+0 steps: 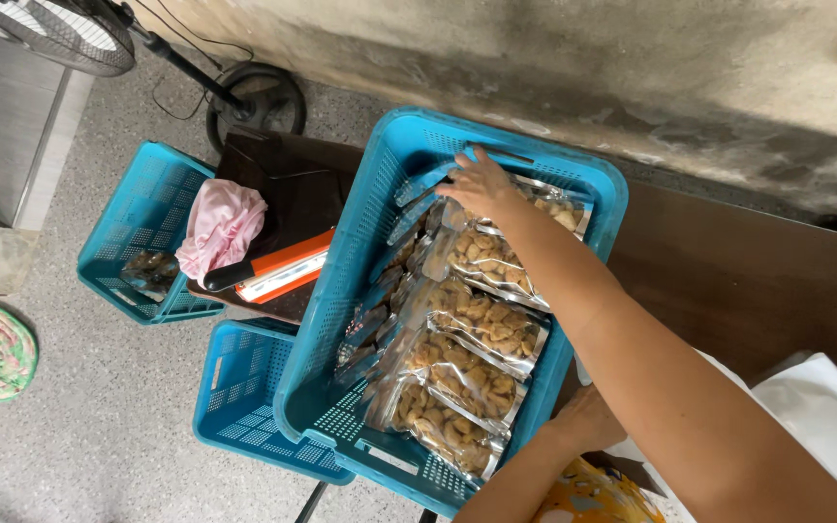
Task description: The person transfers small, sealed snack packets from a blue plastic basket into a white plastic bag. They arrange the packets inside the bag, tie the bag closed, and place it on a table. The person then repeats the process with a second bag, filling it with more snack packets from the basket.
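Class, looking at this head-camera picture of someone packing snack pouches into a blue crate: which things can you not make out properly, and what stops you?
- Left hand: fingers hidden behind the large blue plastic crate.
- Right hand: fingertips partly hidden among the clear foil snack pouches, so the grip is unclear.
- Black standing fan: cut off by the top edge.
- White bags: cut off at the right edge.
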